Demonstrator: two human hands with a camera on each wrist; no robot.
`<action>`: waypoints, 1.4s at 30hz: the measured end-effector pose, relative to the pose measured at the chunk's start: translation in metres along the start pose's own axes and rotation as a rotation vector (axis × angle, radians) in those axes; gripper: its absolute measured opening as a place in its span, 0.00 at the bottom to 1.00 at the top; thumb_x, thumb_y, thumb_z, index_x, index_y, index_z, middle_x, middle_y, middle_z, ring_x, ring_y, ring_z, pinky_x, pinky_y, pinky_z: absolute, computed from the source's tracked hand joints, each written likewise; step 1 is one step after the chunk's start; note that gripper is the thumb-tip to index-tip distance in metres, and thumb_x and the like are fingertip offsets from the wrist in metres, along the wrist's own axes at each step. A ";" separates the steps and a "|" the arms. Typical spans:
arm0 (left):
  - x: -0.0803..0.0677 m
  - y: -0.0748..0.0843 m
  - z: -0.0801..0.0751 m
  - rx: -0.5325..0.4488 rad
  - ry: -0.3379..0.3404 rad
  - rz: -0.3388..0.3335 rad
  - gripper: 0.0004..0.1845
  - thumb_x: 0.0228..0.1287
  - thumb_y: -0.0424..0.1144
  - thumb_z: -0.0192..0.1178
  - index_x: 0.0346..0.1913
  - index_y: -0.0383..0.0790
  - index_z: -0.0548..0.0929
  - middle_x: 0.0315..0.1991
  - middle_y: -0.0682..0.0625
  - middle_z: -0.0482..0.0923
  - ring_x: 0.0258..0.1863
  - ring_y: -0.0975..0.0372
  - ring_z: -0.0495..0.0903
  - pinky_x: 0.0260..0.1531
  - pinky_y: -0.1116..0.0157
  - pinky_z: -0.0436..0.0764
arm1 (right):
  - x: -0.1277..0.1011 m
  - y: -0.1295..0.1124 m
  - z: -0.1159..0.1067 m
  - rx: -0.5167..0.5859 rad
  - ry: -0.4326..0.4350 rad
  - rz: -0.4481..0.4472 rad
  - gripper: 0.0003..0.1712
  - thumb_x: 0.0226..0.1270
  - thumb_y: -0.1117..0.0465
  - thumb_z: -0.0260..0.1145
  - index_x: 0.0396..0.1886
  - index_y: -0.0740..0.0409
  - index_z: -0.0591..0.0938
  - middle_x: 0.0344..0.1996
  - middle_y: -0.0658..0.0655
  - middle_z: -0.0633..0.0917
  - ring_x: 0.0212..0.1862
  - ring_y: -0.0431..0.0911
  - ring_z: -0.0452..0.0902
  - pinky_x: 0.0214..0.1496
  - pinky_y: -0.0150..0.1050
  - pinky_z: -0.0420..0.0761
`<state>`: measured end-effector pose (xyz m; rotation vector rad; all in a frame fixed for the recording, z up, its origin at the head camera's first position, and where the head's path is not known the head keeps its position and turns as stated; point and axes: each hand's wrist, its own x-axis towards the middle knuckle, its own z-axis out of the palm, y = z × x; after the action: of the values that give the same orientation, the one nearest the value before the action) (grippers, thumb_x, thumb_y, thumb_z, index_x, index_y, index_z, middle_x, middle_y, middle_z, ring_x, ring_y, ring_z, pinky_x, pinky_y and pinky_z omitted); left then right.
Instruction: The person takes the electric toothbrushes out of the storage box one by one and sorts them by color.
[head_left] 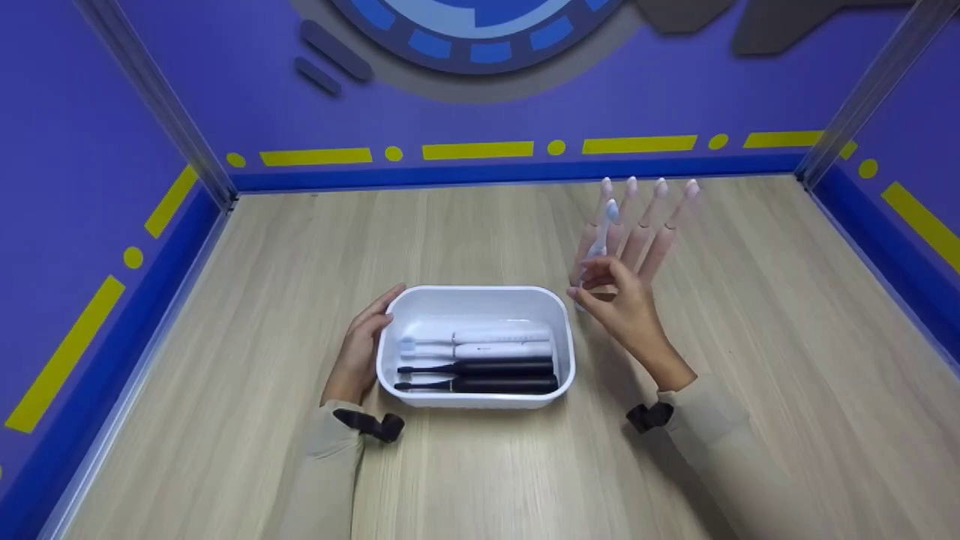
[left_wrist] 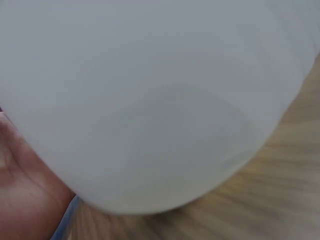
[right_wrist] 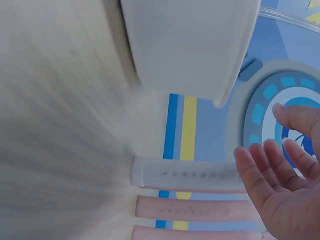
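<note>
A white plastic bin [head_left: 480, 289] stands mid-table with two white toothbrushes [head_left: 480, 343] and two black ones [head_left: 480, 376] lying side by side in it. My left hand [head_left: 365, 337] cups the bin's left wall, thumb up at the rim; the left wrist view is filled by that wall [left_wrist: 160, 100]. To the right of the bin, my right hand [head_left: 607, 292] hovers with loosely bent fingers at the near end of a pale blue-white toothbrush [head_left: 602, 234]. The right wrist view shows that hand [right_wrist: 280, 185] with its palm open, and the toothbrush [right_wrist: 185, 175] beyond the fingertips.
Several pink toothbrushes [head_left: 660, 225] lie fanned out on the wooden table behind my right hand; they show in a row as pink toothbrushes [right_wrist: 195, 209] in the right wrist view. Blue walls [head_left: 480, 112] with yellow dashes close the table in at the back and sides.
</note>
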<state>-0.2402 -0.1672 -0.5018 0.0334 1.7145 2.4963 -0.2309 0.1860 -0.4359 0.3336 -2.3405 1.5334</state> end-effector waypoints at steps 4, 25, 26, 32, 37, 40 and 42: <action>0.000 0.000 0.000 0.017 -0.002 0.007 0.28 0.65 0.26 0.37 0.69 0.27 0.62 0.73 0.41 0.59 0.72 0.59 0.59 0.71 0.64 0.58 | 0.002 -0.003 0.001 -0.031 -0.068 -0.016 0.22 0.55 0.70 0.71 0.50 0.69 0.78 0.38 0.65 0.83 0.43 0.54 0.81 0.43 0.32 0.84; 0.001 0.000 -0.002 0.022 0.009 -0.005 0.29 0.64 0.26 0.38 0.70 0.29 0.63 0.73 0.43 0.60 0.72 0.59 0.58 0.72 0.62 0.57 | 0.010 -0.021 0.018 -0.086 -0.307 -0.040 0.22 0.56 0.67 0.71 0.52 0.67 0.79 0.43 0.65 0.84 0.48 0.59 0.81 0.50 0.52 0.82; 0.001 0.000 -0.002 0.015 0.008 -0.005 0.29 0.64 0.26 0.38 0.70 0.29 0.63 0.73 0.42 0.60 0.72 0.58 0.58 0.73 0.61 0.56 | 0.011 -0.022 0.019 -0.095 -0.321 -0.039 0.23 0.57 0.67 0.71 0.52 0.66 0.79 0.43 0.65 0.84 0.48 0.59 0.80 0.50 0.53 0.82; 0.001 0.000 -0.001 0.018 0.011 0.001 0.29 0.64 0.26 0.38 0.69 0.29 0.63 0.73 0.42 0.60 0.73 0.58 0.57 0.73 0.61 0.54 | 0.015 -0.028 0.024 -0.169 -0.412 -0.043 0.23 0.57 0.64 0.70 0.53 0.65 0.79 0.43 0.64 0.84 0.48 0.55 0.81 0.51 0.51 0.82; 0.001 0.000 -0.001 0.024 0.007 -0.002 0.29 0.64 0.26 0.38 0.70 0.29 0.63 0.73 0.42 0.60 0.73 0.58 0.57 0.73 0.61 0.54 | 0.020 -0.030 0.028 -0.228 -0.486 -0.052 0.22 0.57 0.63 0.70 0.52 0.66 0.80 0.42 0.64 0.85 0.47 0.55 0.81 0.52 0.52 0.81; 0.001 0.000 -0.001 0.030 0.001 0.002 0.29 0.64 0.26 0.38 0.70 0.29 0.63 0.73 0.42 0.59 0.72 0.58 0.58 0.73 0.61 0.54 | 0.023 -0.030 0.030 -0.263 -0.523 -0.075 0.22 0.57 0.63 0.71 0.51 0.67 0.80 0.41 0.64 0.85 0.46 0.55 0.81 0.51 0.51 0.81; 0.001 0.000 -0.001 0.033 -0.003 0.007 0.29 0.64 0.26 0.38 0.69 0.28 0.63 0.73 0.42 0.59 0.72 0.58 0.58 0.73 0.61 0.55 | 0.024 -0.031 0.031 -0.293 -0.549 -0.087 0.22 0.57 0.62 0.71 0.51 0.67 0.80 0.41 0.64 0.86 0.46 0.54 0.82 0.51 0.50 0.81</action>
<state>-0.2411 -0.1680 -0.5026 0.0463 1.7576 2.4710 -0.2462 0.1447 -0.4119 0.8574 -2.8649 1.1334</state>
